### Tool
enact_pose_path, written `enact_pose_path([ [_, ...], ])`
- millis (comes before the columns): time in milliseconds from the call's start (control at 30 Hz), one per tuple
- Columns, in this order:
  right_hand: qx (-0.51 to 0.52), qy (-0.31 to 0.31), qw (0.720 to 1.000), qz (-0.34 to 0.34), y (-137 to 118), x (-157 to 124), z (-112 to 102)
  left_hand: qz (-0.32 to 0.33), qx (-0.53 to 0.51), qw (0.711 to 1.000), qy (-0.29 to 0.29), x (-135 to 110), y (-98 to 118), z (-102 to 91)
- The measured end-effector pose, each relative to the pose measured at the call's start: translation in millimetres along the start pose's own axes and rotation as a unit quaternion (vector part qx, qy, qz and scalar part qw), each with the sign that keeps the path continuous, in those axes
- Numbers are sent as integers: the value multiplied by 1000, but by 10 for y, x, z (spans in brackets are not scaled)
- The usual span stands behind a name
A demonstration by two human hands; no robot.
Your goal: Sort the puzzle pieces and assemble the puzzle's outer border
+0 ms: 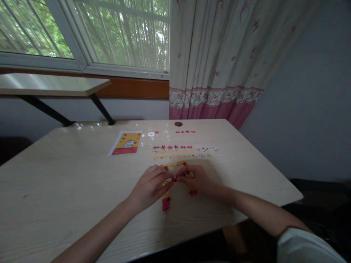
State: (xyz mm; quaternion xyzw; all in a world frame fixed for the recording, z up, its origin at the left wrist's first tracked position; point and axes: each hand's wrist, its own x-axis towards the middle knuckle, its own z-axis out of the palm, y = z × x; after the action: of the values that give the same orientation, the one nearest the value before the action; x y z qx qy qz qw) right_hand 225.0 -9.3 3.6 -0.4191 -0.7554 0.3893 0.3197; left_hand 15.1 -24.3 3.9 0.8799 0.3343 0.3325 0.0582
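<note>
My left hand and my right hand meet over the table, fingertips pinched around a small red puzzle piece. Whether it is one piece or two pressed together, I cannot tell. Below and behind the fingers runs a partly joined puzzle edge: a yellow top strip and a left side ending in a red corner. Part of this edge is hidden by my left hand. A loose red puzzle piece lies just under my right hand.
Beyond my hands, loose pieces lie in rows: red, yellow and white. More red pieces sit farther back, near a round cable hole. A picture card with a white animal lies left. A raised shelf stands at back left.
</note>
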Motion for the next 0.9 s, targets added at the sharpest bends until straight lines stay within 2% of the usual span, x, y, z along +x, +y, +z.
enact_pose_path([
  [133,-20,41,999,-29,17,-6,-12,9,0,1000,17,11,-7,-24],
  [233,-94,78,986,-109,15,7,-49,-9,-14,999,40,17,-34,-48],
  [367,-164,92,961,-204,41,18,-56,-16,-23,998,47,24,-45,-58],
  [733,-220,77,939,-252,48,-11,-30,-4,-4,1000,3,20,-17,-54],
  [900,-246,75,935,-245,44,-34,-54,-30,-4,998,-58,4,-57,-73],
])
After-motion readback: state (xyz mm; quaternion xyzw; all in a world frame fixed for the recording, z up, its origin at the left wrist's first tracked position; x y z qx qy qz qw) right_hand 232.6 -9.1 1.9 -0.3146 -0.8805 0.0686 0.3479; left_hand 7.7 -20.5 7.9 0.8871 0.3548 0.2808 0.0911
